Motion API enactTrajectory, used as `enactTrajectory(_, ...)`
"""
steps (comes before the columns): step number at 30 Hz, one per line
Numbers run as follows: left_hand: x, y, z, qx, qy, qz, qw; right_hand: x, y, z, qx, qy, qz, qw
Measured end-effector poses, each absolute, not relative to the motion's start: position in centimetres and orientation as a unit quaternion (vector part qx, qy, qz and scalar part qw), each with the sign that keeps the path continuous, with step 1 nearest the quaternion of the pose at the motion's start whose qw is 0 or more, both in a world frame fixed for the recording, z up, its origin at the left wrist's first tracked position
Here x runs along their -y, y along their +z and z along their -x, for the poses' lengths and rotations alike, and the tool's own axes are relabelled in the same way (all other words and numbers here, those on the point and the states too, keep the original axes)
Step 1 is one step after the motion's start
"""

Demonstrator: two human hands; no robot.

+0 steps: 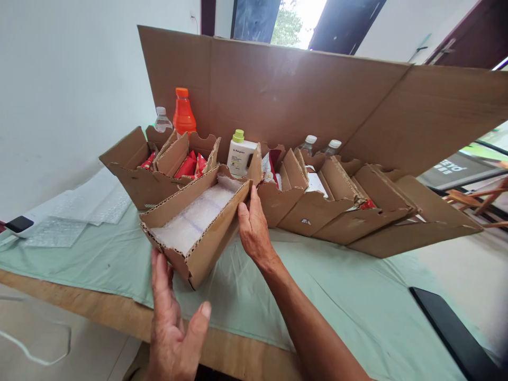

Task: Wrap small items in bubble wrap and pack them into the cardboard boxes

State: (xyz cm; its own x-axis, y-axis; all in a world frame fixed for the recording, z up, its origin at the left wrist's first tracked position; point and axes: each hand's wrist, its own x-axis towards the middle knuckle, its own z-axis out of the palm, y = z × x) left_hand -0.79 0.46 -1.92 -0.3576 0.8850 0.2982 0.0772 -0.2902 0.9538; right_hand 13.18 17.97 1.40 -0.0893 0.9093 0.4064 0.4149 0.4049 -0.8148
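Left hand (pixel 172 328) open, thumb spread, fingertips by near end of cardboard box (pixel 216 241) | right hand (pixel 255 228) open against its right wall | box between hands, bubble wrap (pixel 194 217) inside | red packets (pixel 190 166) in bins (pixel 137 182) beyond

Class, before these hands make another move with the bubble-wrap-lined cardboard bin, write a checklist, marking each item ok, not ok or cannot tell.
1. Right hand against the open, oblong brown cardboard bin: ok, at its side near the far end.
2. Left hand closed around the near end: not ok, its thumb stands off the bin.
3. Translucent bubble wrap inside the bin: ok.
4. Bin's underside resting on the pale green cloth: cannot tell.
5. White plastic bottle with green cap upright behind: ok.
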Motion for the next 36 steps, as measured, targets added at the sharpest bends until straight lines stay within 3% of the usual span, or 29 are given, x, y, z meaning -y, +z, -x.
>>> enactTrajectory(19,-0.7,-2.5,-4.0,-0.467,0.619,-0.547,0.315,-17.2,-0.8,-14.1,0.663,0.292,0.43,0.539)
enactTrajectory(28,-6.5,-2.0,-5.4,-0.46,0.594,-0.589,0.297,-15.0,-7.6,-16.1,0.624,0.36,0.47,0.51)
enactTrajectory(36,-13.1,-1.6,-6.6,-0.482,0.595,-0.574,0.289,-15.1,-8.8,-16.1,0.61,0.364,0.473,0.521)
